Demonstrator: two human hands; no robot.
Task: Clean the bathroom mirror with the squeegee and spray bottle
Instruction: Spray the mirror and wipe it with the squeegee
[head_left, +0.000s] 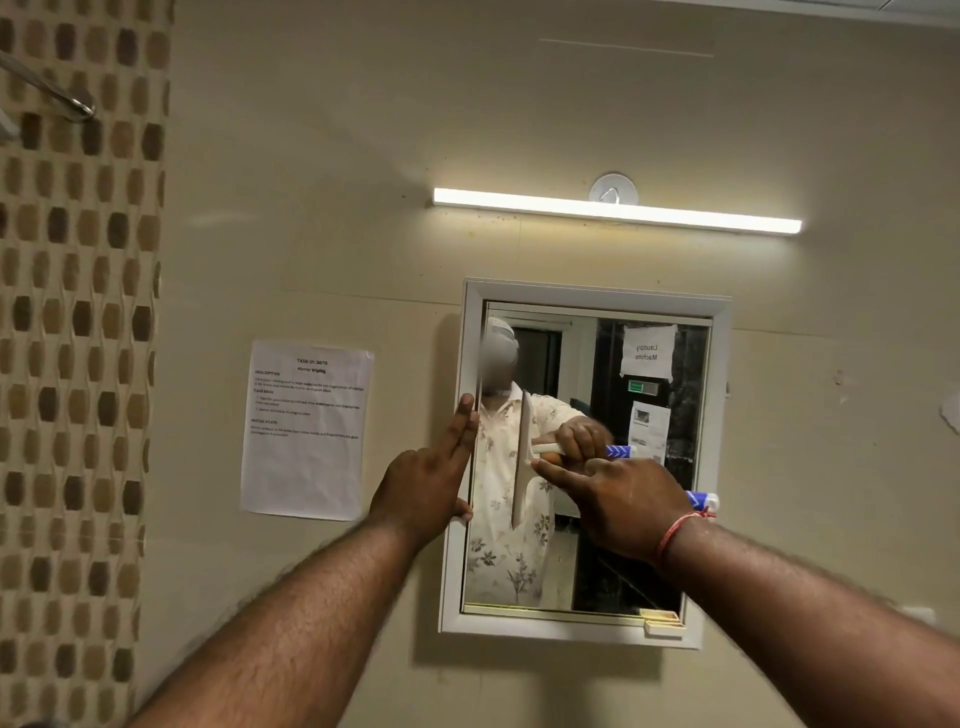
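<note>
The right hand (621, 499) is clenched around the squeegee (522, 457) handle, its blade upright against the mirror (587, 545) near the left edge. The left hand (431, 483) lies flat and released on the white frame (597, 296), steadying it. Even pressure and overlapping passes should avoid streaks. The spray bottle isn't visible.

The rectangular wall mirror (587, 462) has a white frame, and the squeegee (522, 457) on it has a white blade and a blue-and-white handle end. The wall tiles (78, 312) carry a brown-and-tan mosaic pattern; the reflected shirt is cream with a floral print, and a red thread band (675, 535) circles the right wrist.
</note>
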